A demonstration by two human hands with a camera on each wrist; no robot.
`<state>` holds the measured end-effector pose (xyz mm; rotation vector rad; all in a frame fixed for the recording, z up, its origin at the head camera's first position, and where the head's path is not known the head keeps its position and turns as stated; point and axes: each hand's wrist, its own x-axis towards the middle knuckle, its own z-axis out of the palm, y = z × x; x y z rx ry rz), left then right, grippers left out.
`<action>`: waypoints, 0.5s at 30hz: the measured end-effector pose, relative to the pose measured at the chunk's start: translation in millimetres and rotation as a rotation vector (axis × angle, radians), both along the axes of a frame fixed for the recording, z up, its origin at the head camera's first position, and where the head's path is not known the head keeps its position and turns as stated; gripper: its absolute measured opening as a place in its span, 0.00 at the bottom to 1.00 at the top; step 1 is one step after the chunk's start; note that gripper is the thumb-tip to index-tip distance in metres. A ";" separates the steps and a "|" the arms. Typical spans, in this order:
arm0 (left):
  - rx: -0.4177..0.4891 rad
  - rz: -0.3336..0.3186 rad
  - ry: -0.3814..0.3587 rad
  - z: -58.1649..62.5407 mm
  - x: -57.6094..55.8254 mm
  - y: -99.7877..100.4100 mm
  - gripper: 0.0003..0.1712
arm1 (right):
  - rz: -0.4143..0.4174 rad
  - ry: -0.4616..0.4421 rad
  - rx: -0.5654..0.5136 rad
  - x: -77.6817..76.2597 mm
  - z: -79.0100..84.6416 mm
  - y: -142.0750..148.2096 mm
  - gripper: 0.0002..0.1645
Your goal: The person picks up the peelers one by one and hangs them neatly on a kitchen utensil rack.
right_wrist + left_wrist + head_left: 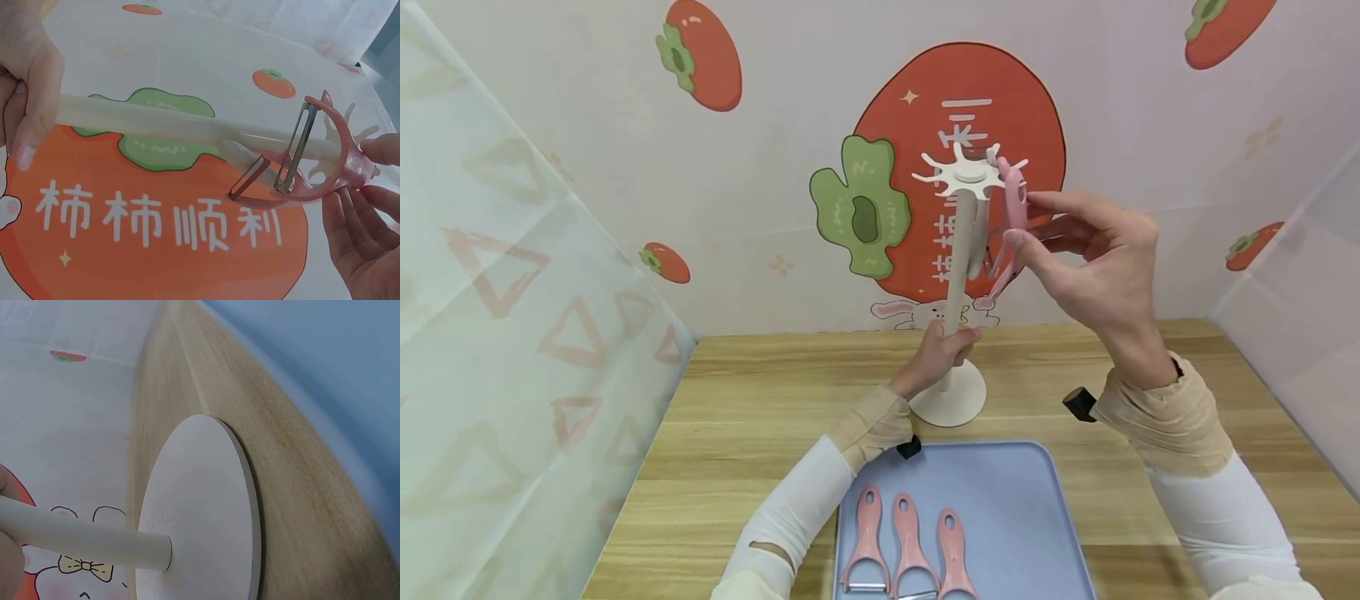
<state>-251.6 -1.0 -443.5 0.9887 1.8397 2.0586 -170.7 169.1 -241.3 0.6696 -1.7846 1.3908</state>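
A white stand (971,172) with a ring of hooks at its top rises from a round base (200,487). My left hand (934,358) grips its pole (81,540) low down, just above the base. Up at the hooks, my right hand (1105,258) pinches a pink peeler (1016,200) between thumb and fingers, its handle end against the hooks and its blade downward. In the right wrist view a second pink peeler (250,181) shows behind the held one. A pale grey elongated piece (979,237) hangs beside the pole; its kind is unclear.
On the wooden table (760,417) lies a blue tray (1007,500) holding several pink peelers (910,533), handles pointing away from me. A wall printed with persimmons (700,58) stands behind the stand, and pale panels (512,333) close off the sides.
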 end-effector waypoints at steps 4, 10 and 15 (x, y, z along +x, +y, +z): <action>-0.002 -0.002 0.005 -0.7 -1.1 0.2 0.24 | 0.007 0.003 0.001 -1.1 -0.4 -0.5 0.21; -0.003 -0.009 0.001 -0.6 -0.8 0.0 0.26 | 0.007 -0.001 0.016 -1.6 -1.8 -0.7 0.21; 0.005 0.002 -0.004 -0.6 -0.2 -0.1 0.25 | 0.010 0.001 0.033 -2.7 -3.2 -1.6 0.22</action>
